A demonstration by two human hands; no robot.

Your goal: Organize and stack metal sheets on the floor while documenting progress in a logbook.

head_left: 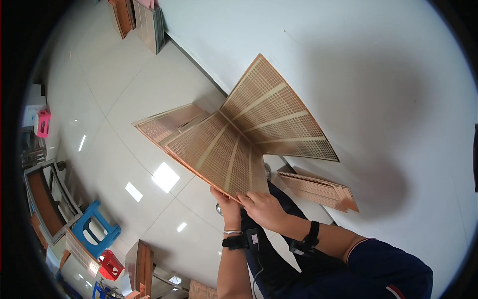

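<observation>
A thin copper-coloured circuit board panel (219,154), with grids of small pads and pale stripes, tilts in front of me. My left hand (228,205) grips its near edge from the left, fingers bent around the rim. On the same edge, close by, my right hand (264,208) has its fingers closed over the panel's near corner. A second panel (281,112) of the same pattern leans against the white wall, meeting the held one along a crease-like line. Behind the held panel, to the left, more panels (167,123) stand on edge. How many sheets I hold is hidden.
A stack of panels (318,192) leans by the wall at right; other stacks (148,25) stand at the far wall. A blue stool (95,228), a red stool (110,265) and a metal-framed rack (52,199) are at left. Glossy floor tiles (144,154) reflect light.
</observation>
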